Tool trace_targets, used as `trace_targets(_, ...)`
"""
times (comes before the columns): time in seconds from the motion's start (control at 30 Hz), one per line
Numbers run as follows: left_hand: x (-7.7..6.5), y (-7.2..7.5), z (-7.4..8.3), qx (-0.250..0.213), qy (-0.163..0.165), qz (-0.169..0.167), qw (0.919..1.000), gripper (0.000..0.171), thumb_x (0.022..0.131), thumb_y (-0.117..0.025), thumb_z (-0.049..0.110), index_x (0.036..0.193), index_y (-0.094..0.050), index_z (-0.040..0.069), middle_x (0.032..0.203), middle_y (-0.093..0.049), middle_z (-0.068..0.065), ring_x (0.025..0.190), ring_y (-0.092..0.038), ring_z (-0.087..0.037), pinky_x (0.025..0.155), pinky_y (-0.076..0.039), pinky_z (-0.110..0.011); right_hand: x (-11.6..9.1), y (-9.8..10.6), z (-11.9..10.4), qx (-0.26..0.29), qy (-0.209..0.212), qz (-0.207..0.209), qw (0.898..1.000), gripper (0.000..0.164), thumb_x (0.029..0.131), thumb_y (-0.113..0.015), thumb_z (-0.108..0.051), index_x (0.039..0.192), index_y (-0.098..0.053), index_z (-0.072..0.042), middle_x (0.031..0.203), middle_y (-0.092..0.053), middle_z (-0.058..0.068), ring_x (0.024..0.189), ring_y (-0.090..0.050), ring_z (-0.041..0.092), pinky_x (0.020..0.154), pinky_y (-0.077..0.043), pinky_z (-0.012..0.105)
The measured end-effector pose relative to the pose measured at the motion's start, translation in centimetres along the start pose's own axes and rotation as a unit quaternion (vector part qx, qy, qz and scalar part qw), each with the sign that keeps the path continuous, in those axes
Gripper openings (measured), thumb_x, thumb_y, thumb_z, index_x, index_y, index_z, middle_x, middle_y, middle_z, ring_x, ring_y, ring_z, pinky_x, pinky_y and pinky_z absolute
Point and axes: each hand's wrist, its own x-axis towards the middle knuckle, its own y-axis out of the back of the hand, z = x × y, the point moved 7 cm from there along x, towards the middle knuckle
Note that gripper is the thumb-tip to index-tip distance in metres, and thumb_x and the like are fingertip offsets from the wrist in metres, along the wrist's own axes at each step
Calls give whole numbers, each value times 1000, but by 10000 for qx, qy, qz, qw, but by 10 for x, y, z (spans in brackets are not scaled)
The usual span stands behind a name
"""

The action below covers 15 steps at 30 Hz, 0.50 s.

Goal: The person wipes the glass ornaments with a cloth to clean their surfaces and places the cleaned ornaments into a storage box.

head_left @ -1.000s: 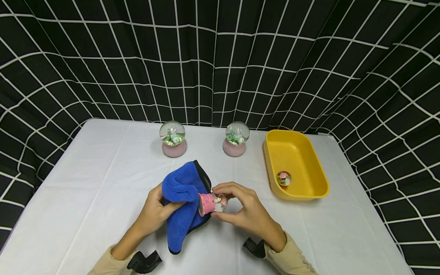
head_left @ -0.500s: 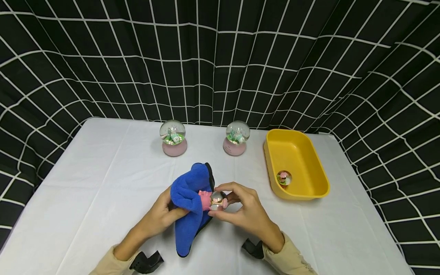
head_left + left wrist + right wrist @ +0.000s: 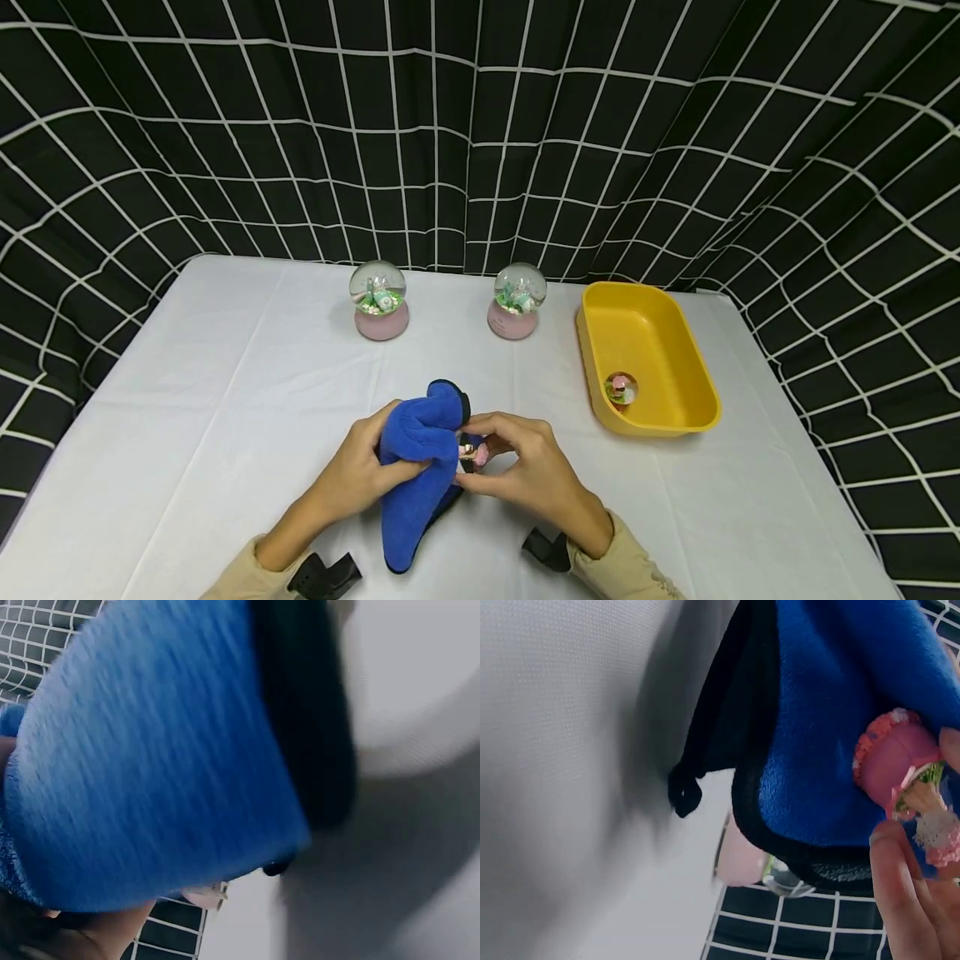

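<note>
Pink snow globe [image 3: 472, 455] was held sideways between the two hands, its dome pinched by the thumb and fingers of the right hand [image 3: 532, 462], while the left hand [image 3: 365, 462] gripped the blue cloth [image 3: 418, 504] folded about the other end. A moment earlier the pink base [image 3: 898, 763] had shown outside the fold; now the hands were closer together, and in the head view the cloth hid the base, though the right wrist view showed part of it against the pile. That seemed to put the base in the cloth's hold, with the dome not yet covered. Farther out, a larger left globe [image 3: 379, 300] and its matching right globe [image 3: 517, 302] stood upright and apart on the white-covered desk [image 3: 225, 400], unmoved. Off to the right, a yellow tray [image 3: 660, 350] kept another small globe [image 3: 621, 389] near its near-left corner.
</note>
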Motion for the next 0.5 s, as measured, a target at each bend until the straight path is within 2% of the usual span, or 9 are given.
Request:
trace_targets(0.13,0,5,-3,-63,210,126,9997,42,87,-70,4,127,-59,1,117,-70,-14,102,-66,-7,87,-55,-27,1,-1,-3,-2,182,-109,9998,48,65,-90,0,107,-67,0,105,-74,17,76,-69,14,71,-57,17)
trace_targets(0.23,0,6,-5,-250,331,77,9991,44,89,-67,4,132,-56,-1,123,-67,-17,107,-64,-7,91,-54,-25,1,-1,-4,-25,273,-151,9995,48,65,-90,-1,108,-68,-2,107,-74,16,85,-72,17,76,-58,18)
trace_targets(0.37,0,1,-5,-643,245,-397,9968,50,91,-63,4,139,-49,3,133,-59,-16,117,-59,-10,98,-50,-25,2,3,-5,-5,376,-65,9993,47,66,-89,1,108,-68,-4,109,-73,16,96,-72,23,80,-58,21)
trace_targets(0.5,1,-6,-3,-828,169,-863,9927,67,89,-66,6,149,-38,13,143,-52,-11,127,-53,-14,108,-42,-24,2,6,-5,8,391,114,9992,48,66,-89,2,108,-68,-3,109,-72,16,100,-71,26,80,-58,22)
